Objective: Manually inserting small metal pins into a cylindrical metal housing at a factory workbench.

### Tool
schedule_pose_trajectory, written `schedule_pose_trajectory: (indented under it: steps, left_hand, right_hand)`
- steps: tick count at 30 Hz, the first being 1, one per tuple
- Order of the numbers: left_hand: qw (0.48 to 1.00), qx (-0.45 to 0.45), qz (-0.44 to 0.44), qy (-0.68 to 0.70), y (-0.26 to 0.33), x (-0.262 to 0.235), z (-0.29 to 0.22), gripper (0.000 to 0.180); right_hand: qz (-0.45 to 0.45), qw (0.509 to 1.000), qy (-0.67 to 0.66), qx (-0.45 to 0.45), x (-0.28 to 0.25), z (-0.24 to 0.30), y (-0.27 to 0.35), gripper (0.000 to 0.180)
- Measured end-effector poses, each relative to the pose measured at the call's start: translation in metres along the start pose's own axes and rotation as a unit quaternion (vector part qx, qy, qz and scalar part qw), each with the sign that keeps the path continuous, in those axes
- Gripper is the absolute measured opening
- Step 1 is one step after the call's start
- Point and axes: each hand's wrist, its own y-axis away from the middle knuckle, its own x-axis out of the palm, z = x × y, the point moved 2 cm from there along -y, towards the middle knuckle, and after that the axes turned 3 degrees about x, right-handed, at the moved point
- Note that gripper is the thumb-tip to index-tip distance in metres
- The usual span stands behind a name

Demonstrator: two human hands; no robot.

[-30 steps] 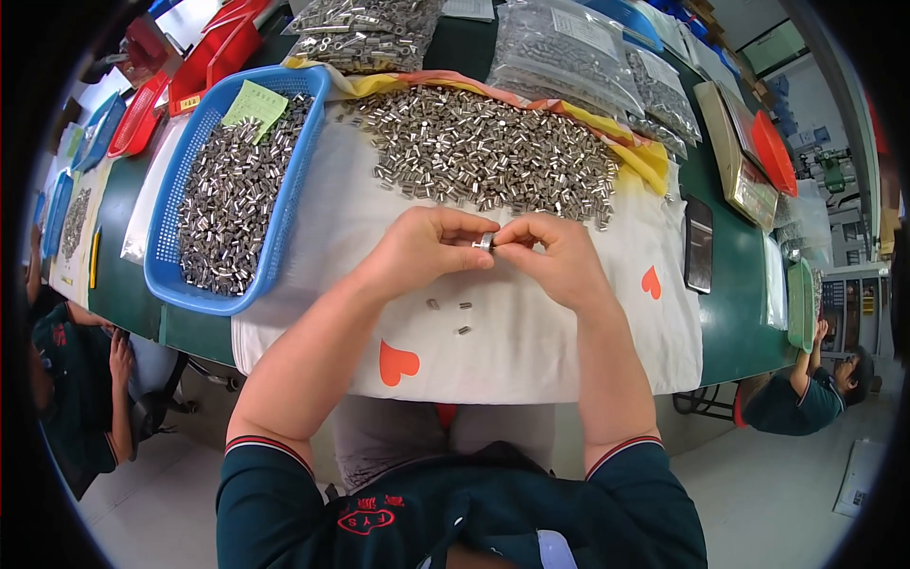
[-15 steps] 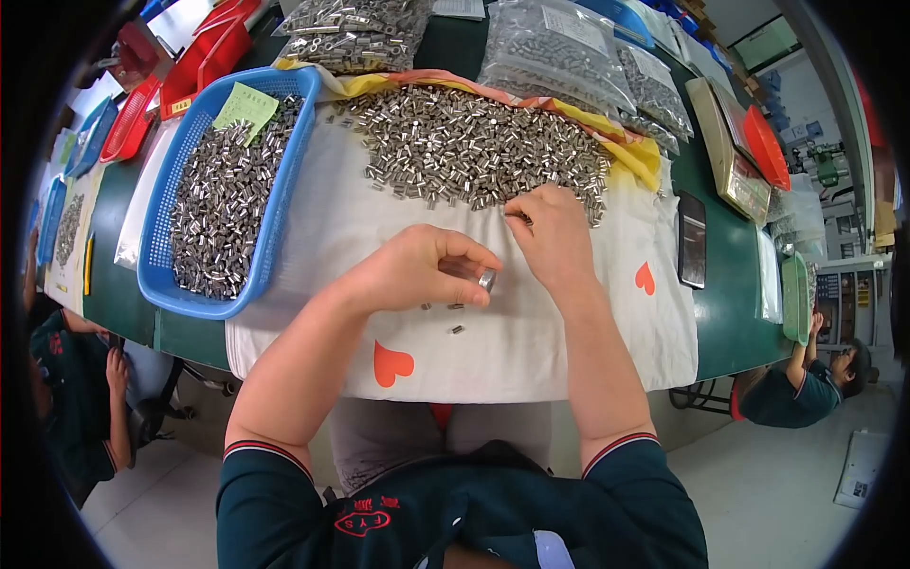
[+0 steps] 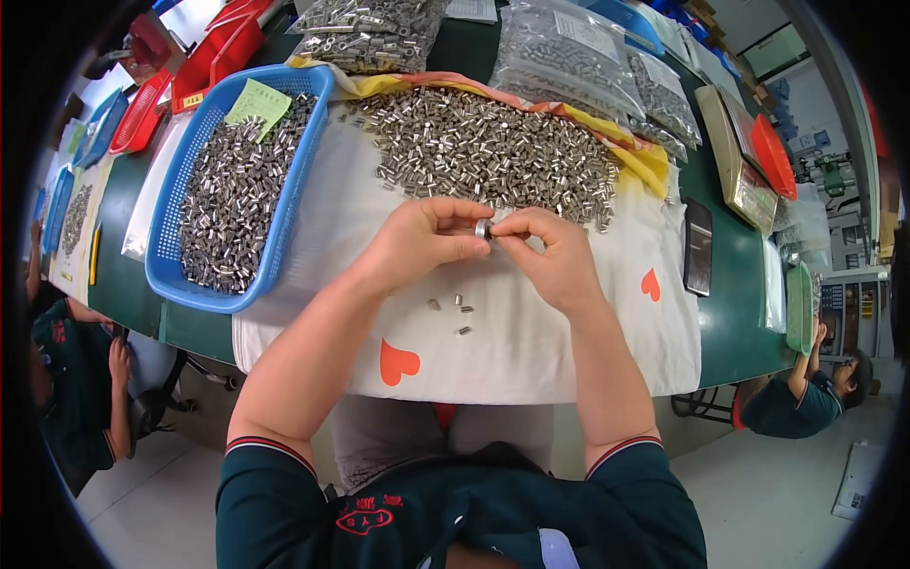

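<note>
Half a second back our right hand (image 3: 555, 261) was out at the edge of the loose pile of metal sleeves (image 3: 493, 156); now it has come back to meet our left hand (image 3: 417, 242) above the white cloth (image 3: 531, 351), much as the two stood a second ago.

Between them we hold one small metal sleeve (image 3: 483, 229); the left thumb and forefinger are pressed onto it from one side, the right fingertips (image 3: 507, 228) pinch it from the other, so both grips are closed on the same piece. We judge it is held up off the cloth and near the middle so that we can look at it squarely; the pile lies just beyond, within easy reach, and the blue basket (image 3: 284, 199) of similar sleeves sits to our left, well apart from the pile, which would keep the two lots separate.

The sleeve's round end seems to face up toward us, so its long axis would run roughly along our line of sight; it is too small to be sure.

A few stray sleeves (image 3: 453, 308) lie on the cloth just below our hands, apart from one another.
</note>
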Motion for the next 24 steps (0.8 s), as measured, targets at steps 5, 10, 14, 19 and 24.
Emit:
schedule_pose_trajectory:
  steps: [5,10,14,19,24]
  left_hand:
    - [0.999,0.011,0.025,-0.031,-0.0001,-0.0016,0.0029,0.035]
    - [1.000,0.012,0.019,-0.014,-0.0010,-0.0007,0.0060,0.035]
    - [1.000,0.013,0.022,-0.007,-0.0003,-0.0021,0.0064,0.036]
    - [0.999,0.018,0.019,-0.021,0.0003,-0.0024,0.0024,0.036]
    - [0.999,0.017,0.022,-0.037,-0.0002,-0.0022,0.0067,0.037]
  right_hand:
    - [-0.013,0.997,0.073,0.014,0.0014,0.0045,0.0011,0.007]
    - [-0.021,0.999,0.043,0.007,0.0004,0.0032,0.0015,0.007]
    - [-0.019,0.998,0.066,0.005,0.0020,0.0083,0.0027,0.006]
    - [-0.014,0.999,0.032,0.018,0.0003,0.0084,0.0025,0.006]
    - [-0.017,0.991,0.123,-0.041,0.0045,0.0071,0.0044,0.008]
